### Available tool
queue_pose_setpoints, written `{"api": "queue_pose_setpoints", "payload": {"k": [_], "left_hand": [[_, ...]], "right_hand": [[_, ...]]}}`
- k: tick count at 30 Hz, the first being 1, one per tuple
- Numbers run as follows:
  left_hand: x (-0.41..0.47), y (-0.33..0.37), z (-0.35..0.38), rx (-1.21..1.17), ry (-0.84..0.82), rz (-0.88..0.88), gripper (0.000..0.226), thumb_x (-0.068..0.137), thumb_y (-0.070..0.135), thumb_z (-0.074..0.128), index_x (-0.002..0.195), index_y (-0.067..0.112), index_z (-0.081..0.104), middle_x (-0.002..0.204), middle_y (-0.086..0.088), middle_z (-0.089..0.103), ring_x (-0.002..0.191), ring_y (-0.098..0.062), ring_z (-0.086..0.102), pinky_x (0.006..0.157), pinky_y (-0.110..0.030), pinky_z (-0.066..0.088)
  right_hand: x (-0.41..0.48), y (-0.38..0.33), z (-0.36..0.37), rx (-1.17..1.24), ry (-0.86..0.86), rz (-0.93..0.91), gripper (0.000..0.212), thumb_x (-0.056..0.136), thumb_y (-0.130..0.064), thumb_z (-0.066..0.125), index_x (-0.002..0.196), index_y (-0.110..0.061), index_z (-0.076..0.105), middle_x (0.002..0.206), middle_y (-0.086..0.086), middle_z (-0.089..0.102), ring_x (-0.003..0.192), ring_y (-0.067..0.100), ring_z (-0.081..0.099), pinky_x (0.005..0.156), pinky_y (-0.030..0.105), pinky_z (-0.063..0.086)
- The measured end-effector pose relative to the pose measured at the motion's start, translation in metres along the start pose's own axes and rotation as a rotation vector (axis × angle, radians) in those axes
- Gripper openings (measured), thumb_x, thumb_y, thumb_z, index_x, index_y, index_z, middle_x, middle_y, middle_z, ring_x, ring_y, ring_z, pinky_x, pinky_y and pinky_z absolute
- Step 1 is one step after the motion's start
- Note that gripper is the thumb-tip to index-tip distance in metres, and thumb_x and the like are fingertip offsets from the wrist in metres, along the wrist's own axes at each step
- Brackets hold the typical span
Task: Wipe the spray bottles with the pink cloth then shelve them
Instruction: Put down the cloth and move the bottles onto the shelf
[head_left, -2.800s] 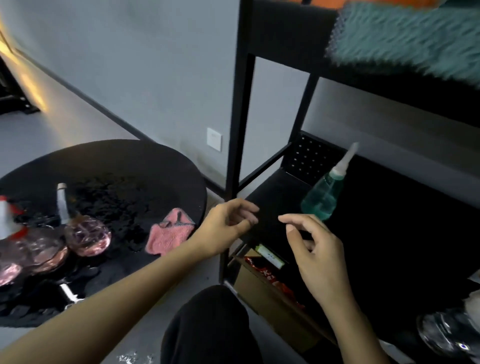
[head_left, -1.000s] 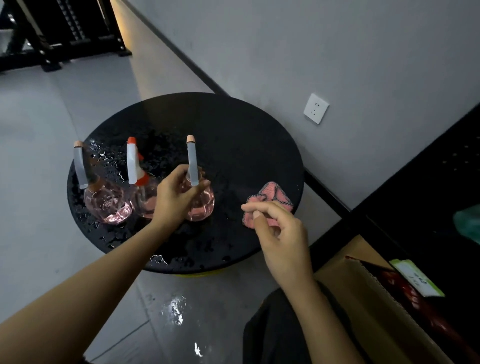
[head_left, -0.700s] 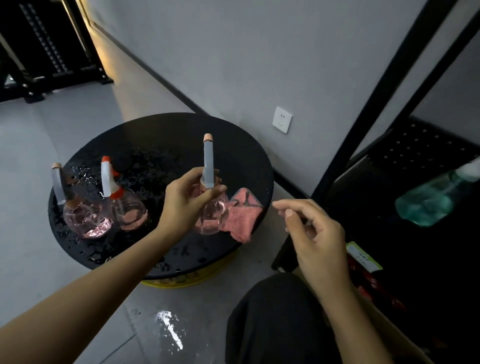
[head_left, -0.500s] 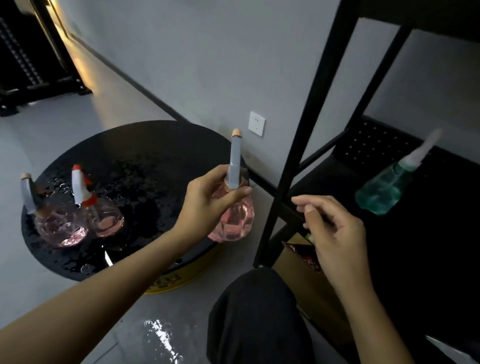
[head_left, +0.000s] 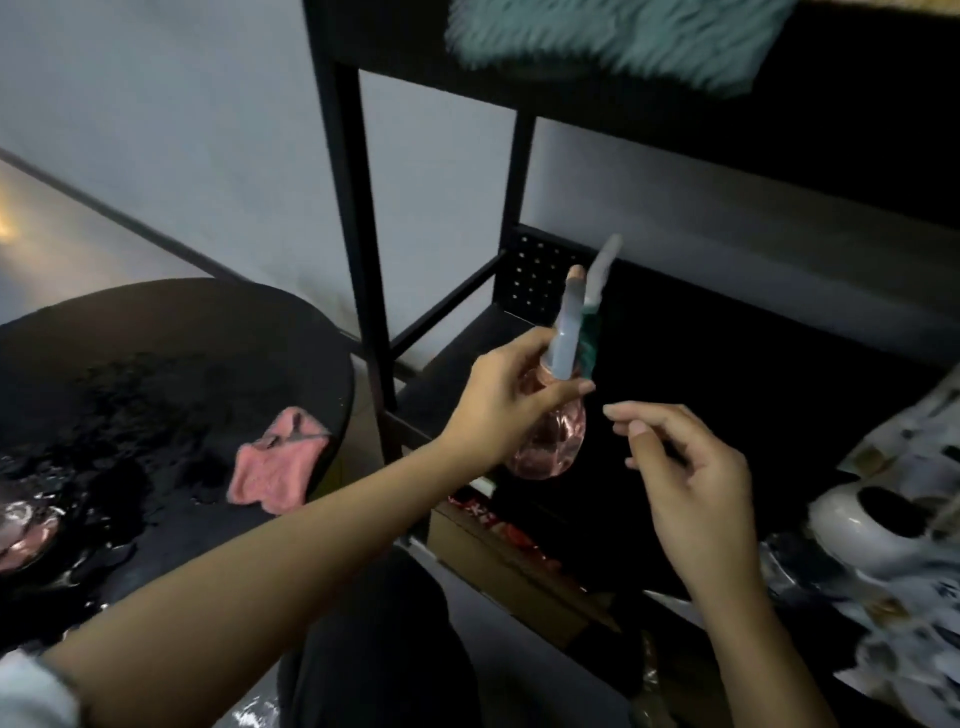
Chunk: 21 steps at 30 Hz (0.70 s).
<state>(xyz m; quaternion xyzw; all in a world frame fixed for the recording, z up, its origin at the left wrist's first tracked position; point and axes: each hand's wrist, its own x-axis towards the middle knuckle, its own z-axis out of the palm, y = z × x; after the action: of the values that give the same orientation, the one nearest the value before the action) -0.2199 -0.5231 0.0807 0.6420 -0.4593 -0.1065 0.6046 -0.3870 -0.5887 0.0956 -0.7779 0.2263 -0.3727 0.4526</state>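
My left hand grips the neck of a round pink spray bottle with a pale grey nozzle, holding it in the air in front of the black shelf. A green spray bottle stands on that shelf, mostly hidden behind the pink one. My right hand hovers just right of the pink bottle with its fingers loosely apart and nothing in them. The pink cloth lies crumpled on the wet round black table at the left. Another pink bottle shows at the table's left edge.
The shelf's black upright post stands between the table and the shelf. A teal fluffy item lies on the upper shelf. White objects sit at the shelf's right. A cardboard box sits below. Water patches mark the floor.
My left hand has lifted the pink bottle off the table and carried it right, up to the shelf in front of the green bottle. The right hand stays near it, empty.
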Motion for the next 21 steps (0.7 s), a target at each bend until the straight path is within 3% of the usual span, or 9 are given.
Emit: {"api": "queue_pose_setpoints", "payload": {"k": [2, 7, 11, 17, 21], "left_hand": [[0.015, -0.001, 0.023, -0.008, -0.017, 0.002, 0.030, 0.082, 0.023, 0.075, 0.105, 0.010, 0.063, 0.092, -0.006, 0.068, 0.086, -0.021, 0.066, 0.079, -0.044, 0.052], [0.053, -0.021, 0.071, -0.127, -0.061, -0.043, 0.038, 0.078, 0.031, 0.073, 0.103, 0.005, 0.061, 0.089, -0.021, 0.065, 0.083, -0.041, 0.062, 0.077, -0.053, 0.052], [0.080, -0.037, 0.096, -0.096, -0.079, -0.051, 0.033, 0.077, 0.022, 0.074, 0.094, -0.001, 0.058, 0.076, -0.007, 0.056, 0.067, -0.018, 0.050, 0.067, -0.035, 0.045], [0.107, -0.057, 0.107, -0.086, -0.095, 0.002, 0.035, 0.076, 0.024, 0.071, 0.086, -0.003, 0.052, 0.068, -0.007, 0.045, 0.062, -0.017, 0.041, 0.059, -0.033, 0.038], [0.110, -0.070, 0.108, -0.099, -0.181, -0.027, 0.022, 0.080, 0.023, 0.068, 0.093, 0.010, 0.056, 0.073, 0.001, 0.054, 0.065, -0.009, 0.050, 0.064, -0.029, 0.043]], "right_hand": [[0.000, 0.006, -0.012, -0.003, 0.019, 0.012, 0.029, 0.096, -0.004, 0.052, 0.096, -0.027, 0.071, 0.101, -0.014, 0.068, 0.102, 0.004, 0.063, 0.077, 0.018, 0.052], [0.002, 0.024, -0.029, -0.002, 0.066, 0.043, 0.026, 0.094, -0.008, 0.052, 0.095, -0.023, 0.072, 0.100, -0.014, 0.068, 0.101, 0.005, 0.064, 0.076, 0.017, 0.052], [0.002, 0.035, -0.033, -0.003, 0.081, 0.080, 0.025, 0.091, -0.013, 0.051, 0.094, -0.025, 0.072, 0.100, -0.014, 0.069, 0.101, 0.006, 0.064, 0.076, 0.019, 0.053], [0.004, 0.042, -0.033, -0.017, 0.075, 0.139, 0.024, 0.088, -0.020, 0.049, 0.093, -0.029, 0.072, 0.101, -0.018, 0.069, 0.102, 0.006, 0.064, 0.078, 0.025, 0.053], [0.007, 0.045, -0.030, -0.029, 0.074, 0.148, 0.024, 0.088, -0.020, 0.049, 0.092, -0.030, 0.072, 0.100, -0.018, 0.068, 0.102, 0.006, 0.064, 0.077, 0.028, 0.054]]}}
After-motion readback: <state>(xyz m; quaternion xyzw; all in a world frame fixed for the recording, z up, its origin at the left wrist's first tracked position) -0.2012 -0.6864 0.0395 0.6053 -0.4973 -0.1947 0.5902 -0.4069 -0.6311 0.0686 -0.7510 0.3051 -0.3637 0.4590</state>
